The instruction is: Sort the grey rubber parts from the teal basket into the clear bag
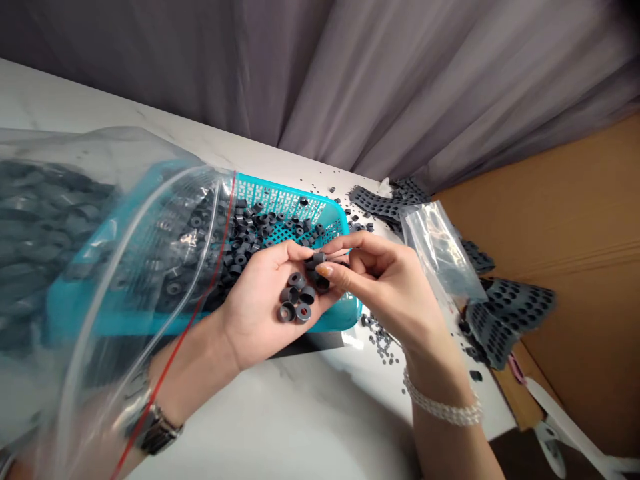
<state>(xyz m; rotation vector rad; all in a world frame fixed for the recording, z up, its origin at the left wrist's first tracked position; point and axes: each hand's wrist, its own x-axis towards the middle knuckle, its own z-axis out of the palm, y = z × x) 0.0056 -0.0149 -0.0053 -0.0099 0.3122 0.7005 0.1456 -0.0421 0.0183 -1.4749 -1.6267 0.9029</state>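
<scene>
My left hand [265, 303] is palm up above the front of a turquoise plastic basket [345, 303], cupping several small dark grey, ring-like rubber caps [303, 312]. Its fingertips are partly hidden behind my right hand [383, 280], which pinches one dark grey cap [319, 259] between thumb and forefinger over that palm. More caps of the same sort [245, 230] lie heaped inside the basket. A clear zip bag [165, 160] with a red seal line hangs around my left wrist and covers the basket's left part. Dark caps fill the bag's far left.
Perforated dark rubber sheets [515, 310] lie at the right beside a brown cardboard panel [590, 240]. A clear plastic bag [443, 250] rests nearby. Tiny dark offcuts [383, 343] are scattered over the white marbled table [280, 420]. A grey curtain [300, 73] hangs behind.
</scene>
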